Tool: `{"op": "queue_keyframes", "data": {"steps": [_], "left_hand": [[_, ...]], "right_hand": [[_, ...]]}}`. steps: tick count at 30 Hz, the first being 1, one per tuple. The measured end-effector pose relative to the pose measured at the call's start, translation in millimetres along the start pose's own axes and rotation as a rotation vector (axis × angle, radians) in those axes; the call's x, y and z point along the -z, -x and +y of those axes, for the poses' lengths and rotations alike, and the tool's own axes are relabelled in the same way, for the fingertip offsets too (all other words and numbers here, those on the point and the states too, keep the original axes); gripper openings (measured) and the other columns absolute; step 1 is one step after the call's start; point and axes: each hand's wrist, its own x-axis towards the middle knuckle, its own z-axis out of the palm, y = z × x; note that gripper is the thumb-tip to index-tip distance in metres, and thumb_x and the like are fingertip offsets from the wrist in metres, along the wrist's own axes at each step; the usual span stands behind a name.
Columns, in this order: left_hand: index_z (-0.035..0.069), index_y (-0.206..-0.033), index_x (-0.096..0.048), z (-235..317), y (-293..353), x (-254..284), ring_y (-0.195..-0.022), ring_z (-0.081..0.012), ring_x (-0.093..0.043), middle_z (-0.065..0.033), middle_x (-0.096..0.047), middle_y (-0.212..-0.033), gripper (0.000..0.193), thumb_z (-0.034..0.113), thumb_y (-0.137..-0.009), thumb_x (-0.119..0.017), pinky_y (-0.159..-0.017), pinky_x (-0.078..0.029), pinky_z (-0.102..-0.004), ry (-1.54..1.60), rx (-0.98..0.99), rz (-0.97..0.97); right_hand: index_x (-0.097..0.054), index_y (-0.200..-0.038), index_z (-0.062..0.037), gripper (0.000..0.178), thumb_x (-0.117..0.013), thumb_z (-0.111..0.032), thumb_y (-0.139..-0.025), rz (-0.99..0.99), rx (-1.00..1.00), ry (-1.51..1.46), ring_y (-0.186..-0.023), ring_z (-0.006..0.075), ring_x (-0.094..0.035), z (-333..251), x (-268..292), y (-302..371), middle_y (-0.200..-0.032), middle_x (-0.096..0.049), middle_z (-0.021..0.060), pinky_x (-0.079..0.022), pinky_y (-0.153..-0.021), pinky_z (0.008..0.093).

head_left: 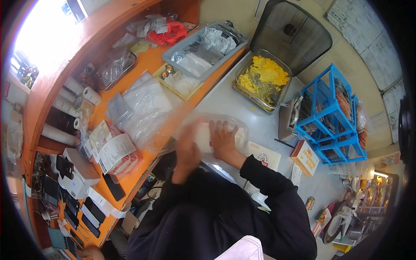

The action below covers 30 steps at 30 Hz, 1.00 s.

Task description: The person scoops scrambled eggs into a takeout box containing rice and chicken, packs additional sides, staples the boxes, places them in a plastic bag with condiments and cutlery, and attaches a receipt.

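Observation:
A pale, white-looking packet or container lies on the grey worktop inside a clear plastic bag. My right hand rests on top of it, palm down with the fingers spread. Beside its left side is my left hand, smeared by motion, so its fingers and any hold on the bag cannot be made out. Partly behind my right wrist is a flat printed cream box.
A tray of crumbly yellow food stands at the back under a raised dark lid. Blue stacked baskets are to the right. Plastic bags, a grey bin and phones cover the orange counter; another hand shows lower left.

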Motion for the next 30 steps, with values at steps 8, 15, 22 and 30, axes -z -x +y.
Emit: {"op": "queue_keyframes", "data": {"steps": [8,15,22,30], "left_hand": [[-0.004,-0.135,-0.048,23,6,-31,-0.123,-0.0379,-0.051,-0.0223,-0.052,-0.135,0.068,-0.014,-0.067,-0.043,-0.102,-0.041,-0.0402,0.127,0.004,-0.06],[-0.003,-0.13,-0.05,-8,-36,-19,-0.122,-0.0391,-0.052,-0.0237,-0.054,-0.131,0.05,-0.003,-0.08,-0.054,-0.102,-0.043,-0.0404,-0.163,-0.019,-0.027],[0.001,-0.119,-0.053,27,-32,2,-0.092,-0.0258,-0.067,-0.0159,-0.06,-0.115,0.034,-0.004,-0.085,-0.058,-0.079,-0.054,-0.0343,0.177,0.533,0.054],[0.0,-0.107,-0.057,32,-33,4,-0.088,-0.0193,-0.067,-0.0086,-0.062,-0.09,0.024,-0.002,-0.084,-0.065,-0.071,-0.052,-0.0256,-0.12,0.233,0.093]], "right_hand": [[-0.017,-0.154,-0.0188,0.097,-0.072,-0.036,-0.076,-0.257,-0.099,-0.058,-0.141,0.0353,-0.027,23,11,-3,-0.154,-0.028,0.0138,-0.015,-0.101,0.0768],[-0.029,-0.15,-0.019,0.106,-0.087,-0.026,-0.062,0.053,-0.015,0.139,-0.135,0.0312,-0.038,89,64,34,-0.148,-0.037,0.011,-0.026,-0.106,0.0634],[-0.043,-0.139,-0.0072,0.083,-0.083,-0.021,-0.068,-0.29,-0.188,-1.013,-0.127,0.0321,-0.046,165,176,119,-0.135,-0.046,0.0221,-0.04,-0.104,0.0414],[-0.029,-0.142,-0.0005,0.116,-0.088,-0.038,-0.049,-0.165,-0.15,-0.186,-0.125,0.0374,-0.042,146,-7,147,-0.129,-0.045,0.0219,-0.032,-0.102,0.0635]]}}
